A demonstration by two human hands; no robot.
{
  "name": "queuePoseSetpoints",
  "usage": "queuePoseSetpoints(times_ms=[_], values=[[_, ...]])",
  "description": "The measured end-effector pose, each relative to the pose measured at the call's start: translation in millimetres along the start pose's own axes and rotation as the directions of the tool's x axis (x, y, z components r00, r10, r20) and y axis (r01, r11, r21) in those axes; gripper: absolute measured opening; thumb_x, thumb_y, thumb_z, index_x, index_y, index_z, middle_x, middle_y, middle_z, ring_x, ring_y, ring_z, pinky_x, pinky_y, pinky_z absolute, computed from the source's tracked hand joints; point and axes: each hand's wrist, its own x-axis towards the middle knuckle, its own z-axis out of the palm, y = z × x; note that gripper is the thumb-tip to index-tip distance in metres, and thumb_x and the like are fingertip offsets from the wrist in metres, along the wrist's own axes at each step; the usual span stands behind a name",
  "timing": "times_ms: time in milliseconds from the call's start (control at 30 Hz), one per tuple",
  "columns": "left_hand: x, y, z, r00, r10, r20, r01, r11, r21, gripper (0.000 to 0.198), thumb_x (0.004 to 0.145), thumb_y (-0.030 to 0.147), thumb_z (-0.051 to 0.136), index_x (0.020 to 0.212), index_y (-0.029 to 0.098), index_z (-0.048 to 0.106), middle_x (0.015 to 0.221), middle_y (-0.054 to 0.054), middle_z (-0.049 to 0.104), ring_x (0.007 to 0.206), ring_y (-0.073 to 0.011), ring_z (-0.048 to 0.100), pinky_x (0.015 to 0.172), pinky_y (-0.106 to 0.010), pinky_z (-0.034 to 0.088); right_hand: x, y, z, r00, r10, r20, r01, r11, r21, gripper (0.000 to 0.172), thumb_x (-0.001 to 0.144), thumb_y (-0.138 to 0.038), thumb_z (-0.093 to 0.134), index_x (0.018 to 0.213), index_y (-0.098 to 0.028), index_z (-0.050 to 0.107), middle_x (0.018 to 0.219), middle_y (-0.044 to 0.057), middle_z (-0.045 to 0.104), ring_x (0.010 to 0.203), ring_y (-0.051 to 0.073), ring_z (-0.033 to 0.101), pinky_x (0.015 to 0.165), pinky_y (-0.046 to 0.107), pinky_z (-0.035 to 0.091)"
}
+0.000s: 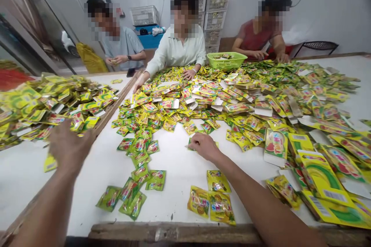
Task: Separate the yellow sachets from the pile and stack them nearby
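My left hand, blurred by motion, reaches over the near edge of a heap of yellow-green cartons; its thumb is spread from the fingers and nothing shows in it. In the middle of the white table, my right hand has its fingers curled down on a small sachet, mostly hidden beneath it. Below this hand lie yellow sachets with pineapple pictures. Left of them, green sachets with watermelon pictures form a trail up to the large pile.
Mixed sachets and flattened cartons cover the table's right side. A wooden strip divides off the left heap. Three people sit opposite, one with hands in the pile. A green basket stands there. A wooden edge borders the front.
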Motion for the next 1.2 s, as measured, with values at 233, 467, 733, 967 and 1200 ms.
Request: queuePoseSetpoints(times_ms=[233,467,733,967,1200], values=[[-65.0,73.8,63.5,0.735,0.410,0.540,-0.441,0.894,-0.078,0.028,0.074,0.041,0.059,0.089,0.018,0.064,0.094,-0.012,0.064,0.092,-0.0281,0.058,0.071,-0.032,0.042,-14.7,-5.8,-7.0,0.990,0.138,0.034,-0.133,0.985,-0.109,0.056,0.068,-0.032,0.072,0.121,-0.023,0.055,0.113,0.008,0.059,0.109,0.026,0.048,0.087,0.036,0.037],[-82.7,78.0,83.6,0.543,0.498,0.676,-0.617,0.783,-0.080,0.015,0.075,0.032,0.061,0.082,0.019,0.062,0.101,-0.011,0.060,0.103,-0.0290,0.050,0.079,-0.034,0.041,-16.6,-6.1,-14.3,0.971,0.189,0.144,-0.174,0.979,-0.107,0.023,0.071,-0.025,0.067,0.094,-0.022,0.064,0.092,0.003,0.061,0.084,0.018,0.055,0.068,0.025,0.037],[-77.6,87.9,88.5,0.530,0.469,0.707,-0.574,0.812,-0.109,0.035,0.069,0.037,0.069,0.096,0.019,0.057,0.101,-0.011,0.062,0.093,-0.0255,0.059,0.068,-0.027,0.041,-17.1,-10.5,-22.5,0.994,0.098,-0.051,-0.098,0.995,-0.010,0.014,0.076,-0.028,0.057,0.069,-0.020,0.049,0.071,-0.001,0.051,0.067,0.014,0.047,0.059,0.023,0.030],[-90.6,83.6,95.9,0.535,0.432,0.726,-0.292,0.901,-0.321,0.028,0.065,0.042,0.068,0.078,0.018,0.058,0.069,-0.002,0.064,0.062,-0.0177,0.059,0.051,-0.023,0.035,-16.9,-9.4,-27.1,0.976,0.213,-0.032,-0.209,0.972,0.109,0.015,0.072,-0.030,0.057,0.067,-0.022,0.046,0.057,-0.005,0.043,0.054,0.012,0.038,0.052,0.022,0.025],[-87.8,129.4,101.8,0.632,0.455,0.627,-0.287,0.889,-0.356,0.027,0.071,0.045,0.061,0.066,0.019,0.062,0.071,-0.006,0.067,0.074,-0.0223,0.062,0.059,-0.026,0.037,-11.1,1.7,-46.1,0.889,0.339,-0.307,-0.319,0.941,0.115,0.012,0.073,-0.034,0.055,0.074,-0.022,0.056,0.056,-0.002,0.048,0.056,0.015,0.044,0.053,0.025,0.029]])
